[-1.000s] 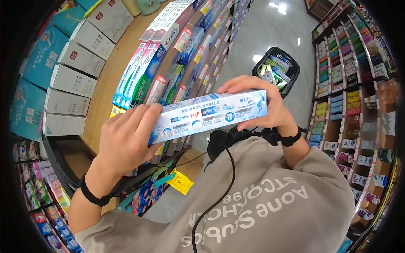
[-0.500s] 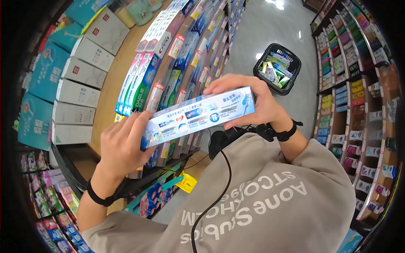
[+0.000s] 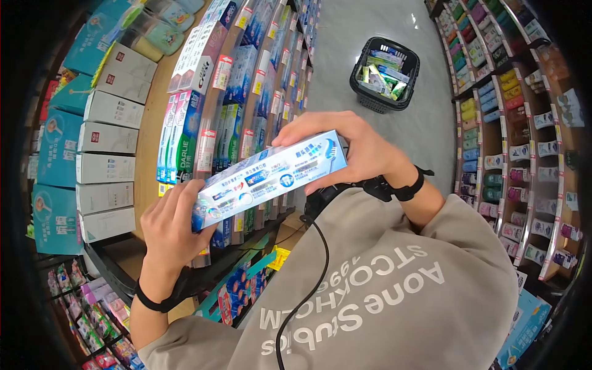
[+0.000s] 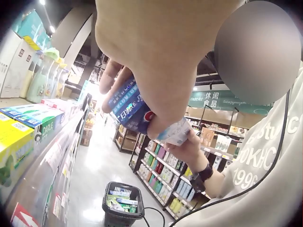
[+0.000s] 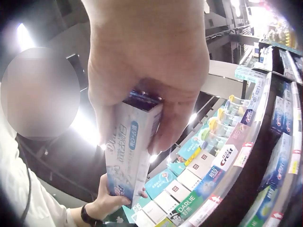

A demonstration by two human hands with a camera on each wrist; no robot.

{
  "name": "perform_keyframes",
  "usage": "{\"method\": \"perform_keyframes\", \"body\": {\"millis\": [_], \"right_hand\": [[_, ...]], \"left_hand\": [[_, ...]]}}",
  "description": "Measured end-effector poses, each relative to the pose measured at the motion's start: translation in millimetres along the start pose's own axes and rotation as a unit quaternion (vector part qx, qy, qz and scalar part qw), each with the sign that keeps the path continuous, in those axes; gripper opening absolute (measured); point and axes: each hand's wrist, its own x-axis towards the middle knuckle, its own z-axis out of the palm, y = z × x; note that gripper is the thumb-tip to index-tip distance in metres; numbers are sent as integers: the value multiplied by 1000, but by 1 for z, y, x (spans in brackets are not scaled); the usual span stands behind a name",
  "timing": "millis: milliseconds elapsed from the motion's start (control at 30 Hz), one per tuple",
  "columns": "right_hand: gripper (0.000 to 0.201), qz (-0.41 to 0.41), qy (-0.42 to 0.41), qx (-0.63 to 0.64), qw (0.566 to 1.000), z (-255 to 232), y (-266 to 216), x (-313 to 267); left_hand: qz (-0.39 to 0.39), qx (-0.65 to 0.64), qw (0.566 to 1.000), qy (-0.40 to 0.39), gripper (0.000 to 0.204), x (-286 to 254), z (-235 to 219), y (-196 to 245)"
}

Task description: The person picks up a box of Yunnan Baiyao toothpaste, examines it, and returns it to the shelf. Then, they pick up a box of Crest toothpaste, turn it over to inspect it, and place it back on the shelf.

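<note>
From the head view, the left hand (image 3: 169, 225) grips the lower end of a long toothpaste box (image 3: 268, 179), fingers curled round its edge; the right hand (image 3: 354, 148) grips the upper end, thumb under and fingers over the top; the box slants between the two hands in front of the chest; beyond the left hand runs a shelf (image 3: 148, 142) lined with boxed toothpaste, a green DARLIE pack (image 3: 185, 132) among them; past the right hand, on the floor, stands a black basket (image 3: 383, 92) filled with packs; a black cable (image 3: 308, 290) hangs down the grey sweatshirt (image 3: 382, 290).

From the left wrist view, the left hand (image 4: 156, 52) fills the top, its fingers wrapped on the dark blue end of the box (image 4: 132, 106); the basket (image 4: 122, 203) sits on the floor well below.

From the right wrist view, the right hand (image 5: 151, 71) clasps the pale end of the box (image 5: 130, 151); the left hand (image 5: 111, 201) holds the far end below; the shelf (image 5: 227, 189) curves off beside them.
</note>
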Motion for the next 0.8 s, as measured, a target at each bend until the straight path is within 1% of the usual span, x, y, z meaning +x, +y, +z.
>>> {"method": "perform_keyframes", "body": {"millis": [67, 167, 233, 333, 533, 800], "right_hand": [[60, -6, 5, -5, 1000, 3, 1, -5], [65, 25, -6, 4, 1000, 3, -4, -9], [66, 31, -2, 4, 1000, 5, -5, -11], [67, 36, -3, -3, 999, 3, -6, -11], [67, 52, -9, -15, 998, 2, -6, -9], [68, 65, -9, -18, 998, 2, -5, -9]], "left_hand": [[2, -1, 1000, -8, 58, -1, 0, 2], [-7, -16, 999, -27, 61, -4, 0, 4], [-11, -28, 999, -37, 61, -4, -1, 5], [-2, -20, 1000, -16, 61, -3, -1, 7], [11, -28, 1000, 0, 58, -1, 0, 5], [5, -22, 1000, -17, 60, -1, 1, 2]]}}
